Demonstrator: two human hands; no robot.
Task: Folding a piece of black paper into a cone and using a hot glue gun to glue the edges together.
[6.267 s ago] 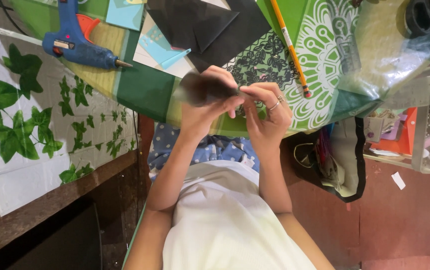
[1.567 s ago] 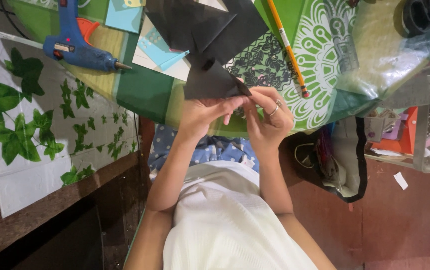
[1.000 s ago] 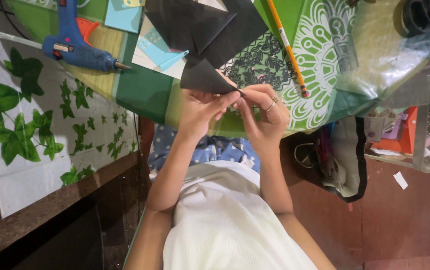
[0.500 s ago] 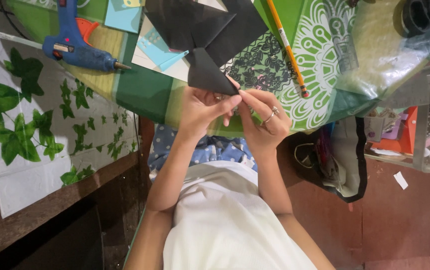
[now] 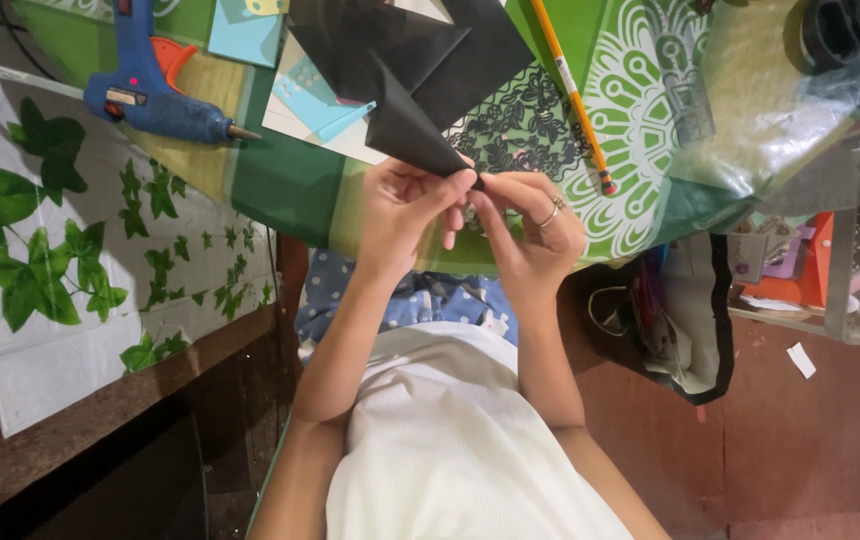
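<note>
Left hand [image 5: 405, 205] and right hand [image 5: 530, 230] both pinched the narrow tip of a black paper cone [image 5: 410, 135], held above the worktop [image 5: 290, 180]. Cone looked rolled; seam apparently unfixed. Beyond: black paper sheets [image 5: 420, 40], pencil [image 5: 568, 92], blue glue gun [image 5: 155, 95] untouched.

Warm, even indoor light, glare on the clear plastic sheet [image 5: 750, 110], dim lower-left corner, sharp focus.
</note>
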